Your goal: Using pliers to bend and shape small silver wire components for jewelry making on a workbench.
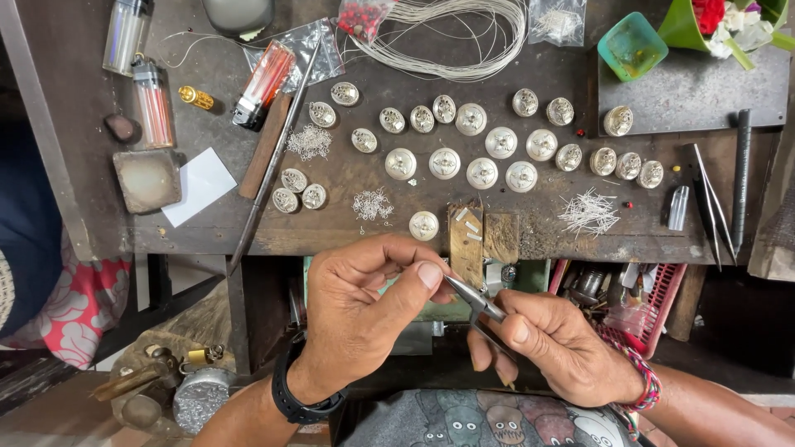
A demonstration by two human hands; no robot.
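Observation:
My right hand [555, 343] grips small metal pliers [474, 300], whose tip points up and left. My left hand [364, 298] pinches something tiny between thumb and forefinger right at the pliers' tip; the piece itself is too small to make out. Both hands hover in front of the worn wooden bench [331, 178]. On the bench lie many round silver ornaments [483, 173] in loose rows, two small heaps of tiny silver rings [372, 204], and a heap of thin silver pins [589, 213].
A coil of silver wire [451, 37] lies at the back, beside lighters [263, 85], a long metal rod [273, 157], tweezers [710, 203], a teal cup [632, 45] and a white paper slip [199, 185]. A red basket of tools [638, 306] hangs under the bench edge.

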